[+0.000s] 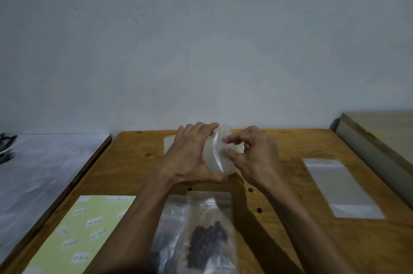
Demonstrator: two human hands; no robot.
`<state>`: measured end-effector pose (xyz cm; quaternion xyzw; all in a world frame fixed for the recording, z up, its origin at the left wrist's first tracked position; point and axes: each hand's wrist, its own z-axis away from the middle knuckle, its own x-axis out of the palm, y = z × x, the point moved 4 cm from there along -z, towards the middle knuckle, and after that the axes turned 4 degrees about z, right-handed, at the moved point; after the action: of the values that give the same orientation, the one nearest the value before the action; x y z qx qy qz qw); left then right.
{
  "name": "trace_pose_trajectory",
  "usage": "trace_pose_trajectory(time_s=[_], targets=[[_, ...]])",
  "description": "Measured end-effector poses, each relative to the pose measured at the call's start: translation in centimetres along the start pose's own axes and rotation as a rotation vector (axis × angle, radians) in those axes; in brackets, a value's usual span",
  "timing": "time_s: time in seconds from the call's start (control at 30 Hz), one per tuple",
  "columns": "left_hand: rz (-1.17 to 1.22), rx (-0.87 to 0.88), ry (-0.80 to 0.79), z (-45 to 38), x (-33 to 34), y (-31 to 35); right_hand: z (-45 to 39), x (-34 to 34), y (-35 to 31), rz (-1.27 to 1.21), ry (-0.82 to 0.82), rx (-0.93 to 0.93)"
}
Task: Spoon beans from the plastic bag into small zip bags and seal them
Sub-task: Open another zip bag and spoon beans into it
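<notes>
Both hands hold a stack of small clear zip bags (218, 153) above the middle of the wooden table (279, 184). My left hand (192, 157) wraps around the stack from the left. My right hand (252, 153) pinches at its right edge with thumb and forefinger. Near the front edge lies a zip bag (209, 235) holding a small heap of dark beans (206, 242), on top of a larger crumpled plastic bag (165, 240). No spoon is visible.
A flat empty clear bag (344, 188) lies at the right. A pale green sheet with white labels (73, 233) lies at the front left. A grey-covered surface (40, 173) adjoins the table on the left, a raised board (380, 135) on the right.
</notes>
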<state>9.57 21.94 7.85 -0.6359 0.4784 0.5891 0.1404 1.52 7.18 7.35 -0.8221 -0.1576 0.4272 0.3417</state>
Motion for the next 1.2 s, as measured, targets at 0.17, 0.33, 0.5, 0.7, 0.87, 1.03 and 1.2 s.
trace_pose_trajectory(time_s=[0.17,0.33,0.5,0.7,0.87,1.03,1.2], targets=[[0.057,0.089,0.028,0.4,-0.2,0.4,-0.4,0.2,-0.7,-0.081,-0.320,0.014],[0.112,0.096,0.027,1.0,0.1,-0.2,0.3,-0.5,-1.0,-0.341,-0.567,0.146],[0.160,0.082,0.031,1.1,0.3,-0.6,0.1,-0.6,-0.3,-0.391,-0.616,0.137],[0.091,0.076,0.086,0.4,-0.6,-0.6,-0.9,0.2,-0.1,-0.232,-0.390,-0.007],[0.019,0.054,0.034,-0.3,-1.1,-1.2,-1.8,0.8,-0.6,-0.283,-0.431,0.002],[0.094,0.010,0.061,-1.2,-0.2,-2.7,-2.6,1.7,-0.8,-0.240,-0.472,0.075],[0.157,-0.131,0.025,-1.7,0.6,-5.3,-3.7,1.3,1.9,-0.209,-0.162,0.158]])
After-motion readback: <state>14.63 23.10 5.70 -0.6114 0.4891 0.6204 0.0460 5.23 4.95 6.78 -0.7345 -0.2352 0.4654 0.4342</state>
